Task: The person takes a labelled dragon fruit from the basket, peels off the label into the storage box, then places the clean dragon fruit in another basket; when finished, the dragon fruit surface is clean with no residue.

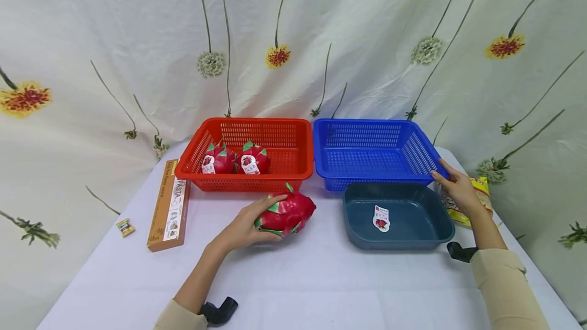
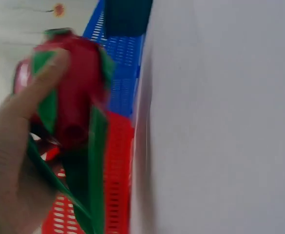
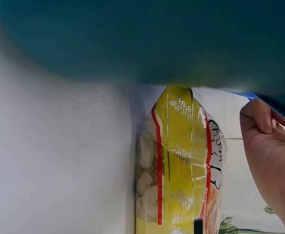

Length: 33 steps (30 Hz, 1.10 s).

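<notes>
In the head view my left hand [image 1: 245, 224] grips a large pink dragon fruit [image 1: 292, 212] with green scales, in front of the red basket [image 1: 247, 183]. The left wrist view shows the thumb across the fruit [image 2: 81, 92], somewhat blurred. Two more dragon fruits, one [image 1: 219, 160] beside the other [image 1: 255, 159], lie in the red basket with white stickers on them. My right hand [image 1: 460, 191] holds the front right corner of the blue basket [image 1: 376, 173] by its rim. Under that hand lies a yellow bag [image 3: 179, 161] of pale lumps, partly hidden in the head view.
A dark teal tray [image 1: 399, 243] sits before the blue basket, with a white sticker [image 1: 381, 218] inside. On the left are a brown pasta box [image 1: 168, 208] and a small snack packet [image 1: 125, 227]. A flower-patterned cloth [image 1: 357, 29] hangs behind the white table [image 1: 312, 289].
</notes>
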Tool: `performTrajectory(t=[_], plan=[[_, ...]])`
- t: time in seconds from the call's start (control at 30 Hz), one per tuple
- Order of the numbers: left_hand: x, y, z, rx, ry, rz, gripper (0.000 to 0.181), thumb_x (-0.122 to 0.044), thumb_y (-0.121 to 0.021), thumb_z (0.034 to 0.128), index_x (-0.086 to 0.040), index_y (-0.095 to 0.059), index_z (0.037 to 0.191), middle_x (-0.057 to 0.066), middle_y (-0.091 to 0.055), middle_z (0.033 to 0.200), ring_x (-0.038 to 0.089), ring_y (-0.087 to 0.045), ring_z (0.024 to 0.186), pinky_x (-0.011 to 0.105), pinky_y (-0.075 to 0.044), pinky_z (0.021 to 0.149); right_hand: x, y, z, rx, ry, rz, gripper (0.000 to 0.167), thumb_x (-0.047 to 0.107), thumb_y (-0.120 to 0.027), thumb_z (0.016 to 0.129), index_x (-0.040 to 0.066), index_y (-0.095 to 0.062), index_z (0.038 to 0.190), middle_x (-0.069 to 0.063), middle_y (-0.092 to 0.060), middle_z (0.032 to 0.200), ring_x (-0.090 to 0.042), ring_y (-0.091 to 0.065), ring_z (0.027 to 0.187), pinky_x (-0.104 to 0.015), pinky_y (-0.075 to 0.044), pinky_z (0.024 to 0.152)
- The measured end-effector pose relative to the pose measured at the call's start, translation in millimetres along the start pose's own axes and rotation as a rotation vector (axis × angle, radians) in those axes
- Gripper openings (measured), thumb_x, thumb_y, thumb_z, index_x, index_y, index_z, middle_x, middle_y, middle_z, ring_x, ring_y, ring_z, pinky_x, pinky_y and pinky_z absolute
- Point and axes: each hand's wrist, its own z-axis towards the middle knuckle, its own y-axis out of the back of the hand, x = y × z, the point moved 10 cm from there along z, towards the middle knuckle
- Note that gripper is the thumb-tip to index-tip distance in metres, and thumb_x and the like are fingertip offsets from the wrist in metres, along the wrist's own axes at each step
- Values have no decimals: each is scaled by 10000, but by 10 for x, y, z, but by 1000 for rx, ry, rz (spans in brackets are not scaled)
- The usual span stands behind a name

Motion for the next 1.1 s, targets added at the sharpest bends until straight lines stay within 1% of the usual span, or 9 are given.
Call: performTrajectory(t=[0.13,0.23,0.4,0.57,0.73,0.87,0.97,1.03,1.1], plan=[[-337,164,170,-46,-80,-6,875,-341,-788,714,-359,-291,1435,6,-388,1388,236,-370,1245,372,-518,795,-3,-2,-8,0,-8,9,734,463,-467,920,143,-99,1469,-269,-365,1222,-114,-416,654,-208,-387,579],[-610,290,405,-59,-131,-4,845,-323,-759,752,-377,-270,1439,43,-364,1401,247,-358,1255,383,-510,814,0,-4,-11,4,-10,32,730,455,-465,924,142,-95,1470,-263,-365,1208,-110,-406,631,-215,-384,573],[-1021,473,956,-101,-234,38,798,-338,-725,786,-360,-270,1442,105,-336,1412,284,-353,1261,396,-494,842,11,1,-19,7,1,59,716,429,-458,937,123,-89,1469,-264,-360,1189,-107,-387,602,-232,-381,561],[-1257,518,1579,-133,-293,18,781,-350,-706,802,-319,-264,1445,95,-364,1377,248,-393,1214,320,-495,830,0,-5,-9,-1,10,52,721,447,-460,930,112,-114,1468,-217,-388,1116,-105,-397,626,-242,-389,563],[-1381,417,2177,-109,-308,-15,784,-355,-678,825,-302,-222,1460,82,-387,1368,231,-411,1190,279,-478,836,-21,-15,-9,-2,7,53,744,467,-469,917,108,-121,1467,-186,-402,1012,-111,-401,628,-239,-390,565],[-1369,237,2590,-67,-275,-56,802,-358,-674,827,-305,-197,1471,69,-378,1387,222,-422,1191,279,-466,861,-10,-4,-17,-14,2,53,749,473,-479,911,109,-134,1468,-172,-407,980,-118,-396,617,-237,-384,555],[-1258,53,2829,-32,-200,-111,798,-361,-671,828,-349,-193,1466,47,-327,1432,226,-399,1217,292,-461,879,-6,-3,-19,-17,-6,56,741,466,-478,916,120,-125,1468,-199,-415,1055,-140,-407,651,-229,-388,571],[-1160,-78,2939,-11,-148,-128,795,-363,-675,826,-368,-198,1462,41,-292,1459,240,-386,1235,307,-453,893,-19,-5,-16,-20,-15,67,730,457,-478,919,133,-124,1469,-204,-412,1044,-141,-412,658,-225,-391,577],[-1071,-209,2997,17,-107,-130,788,-348,-682,825,-360,-216,1460,55,-293,1460,251,-385,1238,316,-449,899,-30,-3,-14,-27,-15,68,715,441,-480,925,135,-131,1468,-179,-424,1030,-136,-412,653,-223,-393,576]])
